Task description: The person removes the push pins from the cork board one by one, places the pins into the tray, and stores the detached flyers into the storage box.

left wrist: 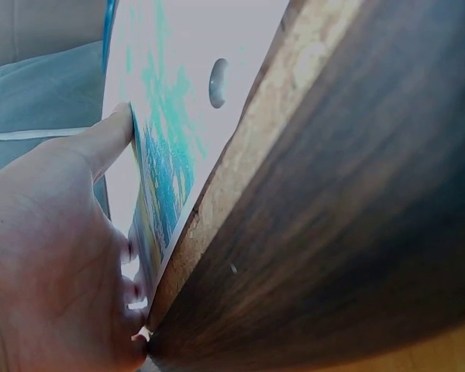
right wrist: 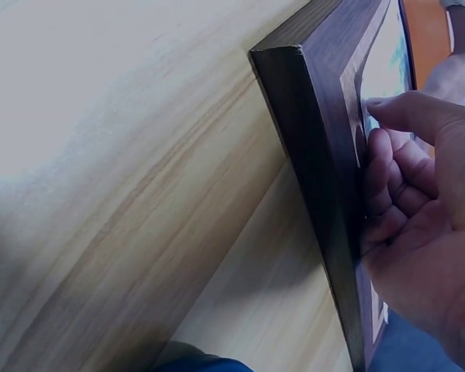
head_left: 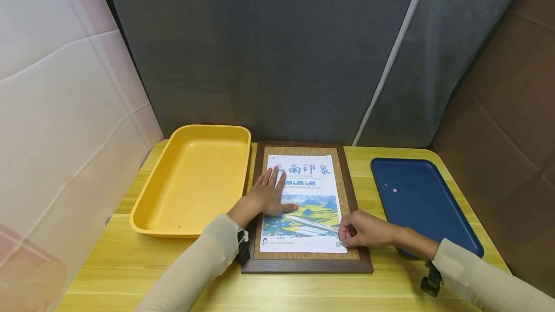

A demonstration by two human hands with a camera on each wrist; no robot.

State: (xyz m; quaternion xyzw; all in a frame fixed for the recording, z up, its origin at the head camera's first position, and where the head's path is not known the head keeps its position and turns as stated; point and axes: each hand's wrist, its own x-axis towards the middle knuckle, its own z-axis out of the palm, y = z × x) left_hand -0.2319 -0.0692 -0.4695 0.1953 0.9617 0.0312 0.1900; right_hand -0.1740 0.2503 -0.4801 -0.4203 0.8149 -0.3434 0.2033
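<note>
A printed poster point(head_left: 310, 206) with large characters and a landscape lies on a cork board point(head_left: 342, 177) in a dark wooden frame point(head_left: 303, 266). Small dark pins mark its upper corners, and a silvery round pin point(left wrist: 218, 83) sits at its lower left. My left hand point(head_left: 270, 195) rests on the poster's left side, fingers straight and spread. At the lower right edge, my right hand point(head_left: 362, 228) pinches the poster between thumb and curled fingers. Shiny creases run across the paper between both hands. In the right wrist view, the fingertips point(right wrist: 381, 143) partly hide that edge.
To the left stands a yellow tray point(head_left: 191, 131). A blue tray point(head_left: 429, 206) lies on the right, with a pink pin point(head_left: 394, 190) and a small silvery pin point(head_left: 385, 186) in it. Dark cloth point(head_left: 260, 52) hangs behind the wooden table point(head_left: 108, 264).
</note>
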